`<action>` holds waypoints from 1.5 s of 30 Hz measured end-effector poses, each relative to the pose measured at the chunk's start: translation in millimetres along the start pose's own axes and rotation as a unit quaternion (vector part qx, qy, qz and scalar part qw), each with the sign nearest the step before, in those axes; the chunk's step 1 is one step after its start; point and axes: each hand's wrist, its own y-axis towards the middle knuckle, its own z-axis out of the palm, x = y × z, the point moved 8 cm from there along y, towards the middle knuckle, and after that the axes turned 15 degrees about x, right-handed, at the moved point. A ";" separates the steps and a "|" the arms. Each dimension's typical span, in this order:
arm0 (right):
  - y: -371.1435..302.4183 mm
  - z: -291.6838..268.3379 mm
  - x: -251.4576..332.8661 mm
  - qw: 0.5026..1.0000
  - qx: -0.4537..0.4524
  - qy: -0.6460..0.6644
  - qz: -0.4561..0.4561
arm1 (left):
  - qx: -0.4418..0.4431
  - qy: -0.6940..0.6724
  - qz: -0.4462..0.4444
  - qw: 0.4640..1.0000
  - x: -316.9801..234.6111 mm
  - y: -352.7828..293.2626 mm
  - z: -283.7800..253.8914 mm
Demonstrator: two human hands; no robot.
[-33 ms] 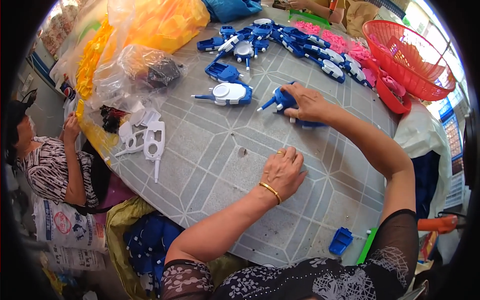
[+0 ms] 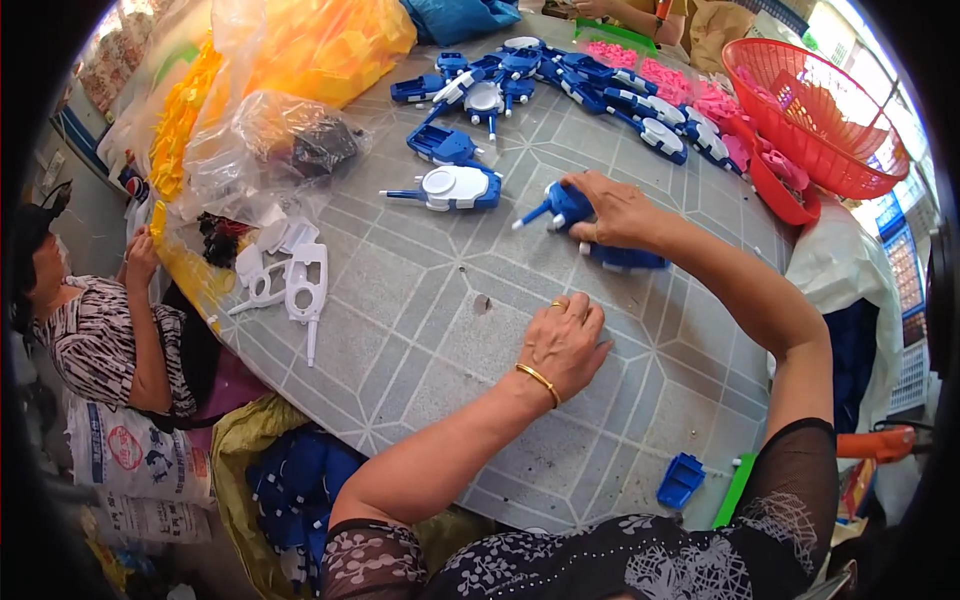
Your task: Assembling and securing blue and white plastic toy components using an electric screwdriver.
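Observation:
My right hand (image 2: 622, 212) is closed around a blue plastic toy shell (image 2: 567, 205) whose white-tipped antenna points left. Just below that hand lies another blue part (image 2: 628, 258), partly covered by it. Lower down, my left hand (image 2: 568, 348) rests on the tabletop with fingers loosely bent and thumb apart, nothing visible in it. To the left of my right hand lie a blue toy body with a white front (image 2: 455, 188) and an open blue shell (image 2: 443, 144). White plastic frames (image 2: 305, 283) with an antenna shape sit at the table's left side.
A pile of blue-and-white toy bodies (image 2: 520, 62) spreads across the far side. Red baskets (image 2: 800, 120) and pink parts stand at the right. Plastic bags (image 2: 290, 140) cover the far left. A small blue piece (image 2: 681, 481) lies near me. A co-worker (image 2: 110, 330) sits at left.
My right hand has shifted very slightly, and the blue part beneath it has slid a little right and toward me. My left hand stays in place.

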 end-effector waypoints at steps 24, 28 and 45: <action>-63.1 11.5 2.1 0.986 -0.134 -0.018 -0.093 | 0.019 -0.002 0.005 1.000 -4.2 7.6 -4.5; -71.6 3.8 -11.4 0.979 -0.192 0.029 -0.052 | 0.019 0.011 0.010 1.000 -6.2 7.9 -5.2; -98.1 9.5 -108.6 0.976 -0.212 -0.047 0.027 | 0.044 -0.003 -0.007 0.999 -6.1 12.4 0.4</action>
